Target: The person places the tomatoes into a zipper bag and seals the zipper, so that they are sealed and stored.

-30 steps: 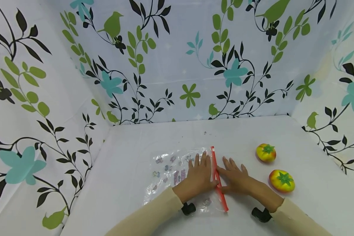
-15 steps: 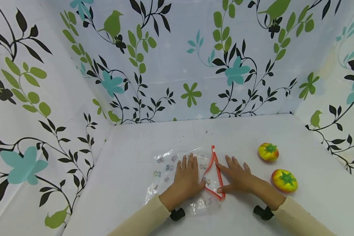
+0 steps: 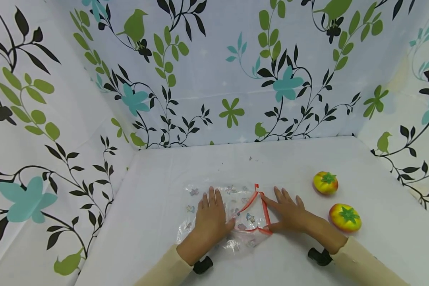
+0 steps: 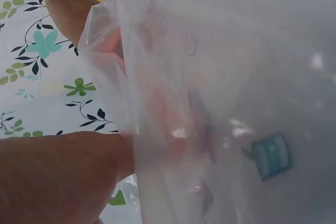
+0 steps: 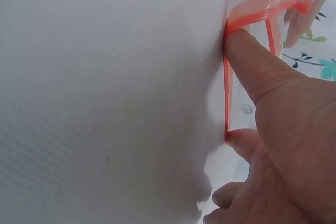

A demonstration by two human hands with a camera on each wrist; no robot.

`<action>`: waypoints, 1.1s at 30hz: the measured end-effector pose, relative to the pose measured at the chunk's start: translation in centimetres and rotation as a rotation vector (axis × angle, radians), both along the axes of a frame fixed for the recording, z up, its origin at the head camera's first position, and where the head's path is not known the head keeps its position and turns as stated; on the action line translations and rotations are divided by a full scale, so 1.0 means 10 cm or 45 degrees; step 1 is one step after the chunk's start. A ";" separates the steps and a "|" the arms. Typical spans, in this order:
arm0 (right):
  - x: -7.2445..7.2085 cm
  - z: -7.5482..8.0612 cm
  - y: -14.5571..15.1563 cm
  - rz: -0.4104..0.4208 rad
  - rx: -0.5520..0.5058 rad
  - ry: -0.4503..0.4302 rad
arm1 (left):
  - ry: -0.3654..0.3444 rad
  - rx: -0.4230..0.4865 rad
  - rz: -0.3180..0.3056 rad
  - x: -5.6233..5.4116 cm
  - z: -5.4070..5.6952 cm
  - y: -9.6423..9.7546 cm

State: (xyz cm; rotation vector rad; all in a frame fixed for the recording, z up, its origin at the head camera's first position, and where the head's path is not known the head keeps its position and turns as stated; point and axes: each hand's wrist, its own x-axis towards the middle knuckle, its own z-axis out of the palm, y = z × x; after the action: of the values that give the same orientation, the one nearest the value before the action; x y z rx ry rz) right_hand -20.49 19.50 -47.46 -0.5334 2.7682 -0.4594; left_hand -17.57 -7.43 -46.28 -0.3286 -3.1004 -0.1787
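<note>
Bag (image 3: 232, 200) looks light, limp, slippery: take its red rim (image 3: 266, 210); your left hand (image 3: 210, 218) lies straight-fingered, right hand (image 3: 288, 210) spread wide against it

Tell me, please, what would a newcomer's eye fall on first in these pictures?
Probably the clear bag on the white table, its bright red rim gaping between the person's left grip and right grip. Next come two red-and-yellow fruits with green tops, at the right. Behind everything, a backdrop patterned with birds, leaves and flowers fills much of the head view.
</note>
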 end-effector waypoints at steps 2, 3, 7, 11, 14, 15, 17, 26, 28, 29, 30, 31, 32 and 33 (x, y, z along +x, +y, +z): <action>0.00 0.00 0.00 -0.001 -0.005 -0.001 | -0.005 -0.002 0.024 0.03 0.01 -0.04; 0.00 0.00 0.00 -0.002 -0.007 -0.001 | -0.002 -0.001 0.035 0.04 0.01 -0.06; 0.01 -0.01 0.00 -0.003 -0.008 0.013 | 0.002 0.027 0.057 0.08 0.02 -0.11; 0.02 -0.04 -0.01 0.005 -0.003 0.030 | -0.052 0.130 0.071 0.11 0.00 -0.13; 0.03 -0.04 0.00 0.013 -0.020 0.028 | -0.081 0.177 0.071 0.11 -0.01 -0.13; 0.04 -0.03 0.01 0.020 -0.030 0.031 | -0.077 0.183 0.068 0.10 -0.02 -0.13; 0.05 -0.01 0.01 0.032 -0.053 0.033 | -0.066 0.180 0.058 0.09 -0.04 -0.14; 0.12 0.05 0.04 0.099 -0.178 0.111 | -0.034 0.197 0.028 0.07 -0.06 -0.16; 0.12 0.05 0.07 0.100 -0.192 0.110 | -0.036 0.209 0.027 0.07 -0.06 -0.16; 0.12 0.05 0.09 0.090 -0.200 0.105 | -0.035 0.212 0.026 0.07 -0.06 -0.16; 0.12 0.06 0.11 0.089 -0.205 0.107 | -0.035 0.207 0.025 0.07 -0.07 -0.17; 0.12 0.07 0.13 0.085 -0.207 0.106 | -0.033 0.202 0.026 0.07 -0.08 -0.17; 0.12 0.09 0.16 0.082 -0.211 0.107 | -0.031 0.202 0.025 0.07 -0.08 -0.17; 0.12 0.12 0.19 0.072 -0.220 0.105 | -0.027 0.202 0.024 0.06 -0.08 -0.17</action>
State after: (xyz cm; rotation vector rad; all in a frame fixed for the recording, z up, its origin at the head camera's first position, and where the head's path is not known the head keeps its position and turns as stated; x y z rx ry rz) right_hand -19.30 21.38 -46.29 -0.6831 2.7984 -0.6823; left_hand -16.92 -9.13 -47.11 -0.2945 -3.0833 -0.4270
